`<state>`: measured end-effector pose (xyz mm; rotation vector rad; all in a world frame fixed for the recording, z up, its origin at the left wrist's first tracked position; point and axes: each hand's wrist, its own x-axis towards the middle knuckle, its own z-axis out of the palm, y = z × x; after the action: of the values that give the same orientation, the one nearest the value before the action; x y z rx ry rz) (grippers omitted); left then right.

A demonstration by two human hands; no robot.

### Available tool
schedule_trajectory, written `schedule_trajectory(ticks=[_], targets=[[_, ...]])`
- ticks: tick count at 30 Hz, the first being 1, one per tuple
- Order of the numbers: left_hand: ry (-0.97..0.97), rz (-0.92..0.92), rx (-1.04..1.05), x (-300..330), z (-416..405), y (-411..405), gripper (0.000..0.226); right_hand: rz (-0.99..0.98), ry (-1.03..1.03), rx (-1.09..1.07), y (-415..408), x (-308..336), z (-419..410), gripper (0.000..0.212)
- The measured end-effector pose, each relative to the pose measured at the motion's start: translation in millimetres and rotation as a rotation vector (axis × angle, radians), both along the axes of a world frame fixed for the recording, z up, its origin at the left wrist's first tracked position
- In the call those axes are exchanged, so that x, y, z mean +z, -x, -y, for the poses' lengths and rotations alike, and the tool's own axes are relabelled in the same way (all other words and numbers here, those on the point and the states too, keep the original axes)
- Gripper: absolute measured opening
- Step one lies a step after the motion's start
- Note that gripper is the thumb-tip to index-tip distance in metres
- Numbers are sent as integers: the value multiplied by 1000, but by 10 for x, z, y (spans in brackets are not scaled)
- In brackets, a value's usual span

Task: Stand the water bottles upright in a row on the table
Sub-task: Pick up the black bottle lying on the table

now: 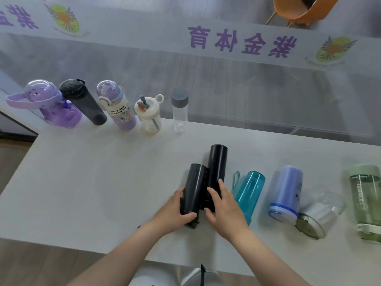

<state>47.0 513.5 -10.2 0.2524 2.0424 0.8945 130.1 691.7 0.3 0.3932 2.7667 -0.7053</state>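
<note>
You have eleven bottles on the pale surface [103,182]. Five stand upright in a row along its far edge: a purple bottle with a strap [55,108], a dark grey bottle [82,102], a lilac printed bottle [118,106], a small cream bottle with a straw [149,116] and a clear bottle with a grey cap [179,109].

Six lie on their sides nearer you. Two are black: the shorter black bottle [193,188] and the longer black bottle [216,168], touching side by side. Your left hand [175,213] grips the shorter one near its lower end, fingers curled round it. Your right hand [224,207] grips the longer one, thumb and fingers wrapped round its lower half.

To their right lie four more: a teal bottle [250,188] just beside your right hand, a blue bottle [287,190], a clear bottle with a metal lid [321,215] and a green bottle [366,203] at the right edge of view.

Beyond the surface, one orange chair [299,9] shows through glass [226,79] with purple lettering.
</note>
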Motion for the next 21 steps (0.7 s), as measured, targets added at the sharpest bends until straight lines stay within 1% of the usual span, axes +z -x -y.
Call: schedule_trajectory(ticks=[5,9,15,18,21], targets=[[7,1,90,129,-105,-51,86,25,-69,27,-34,30,-40,62],[-36,31,168,264,-131,-29,76,13,-102,60,-1,34,-59,65],[-112,114,273,424,-154,44,65,-65,-76,246,101,29,25,73],[-103,115,301,459,-143,109,64,-79,-47,253,189,22,39,75],[-91,108,296,542,-127,183,54,-123,-8,238,270,16,39,77]])
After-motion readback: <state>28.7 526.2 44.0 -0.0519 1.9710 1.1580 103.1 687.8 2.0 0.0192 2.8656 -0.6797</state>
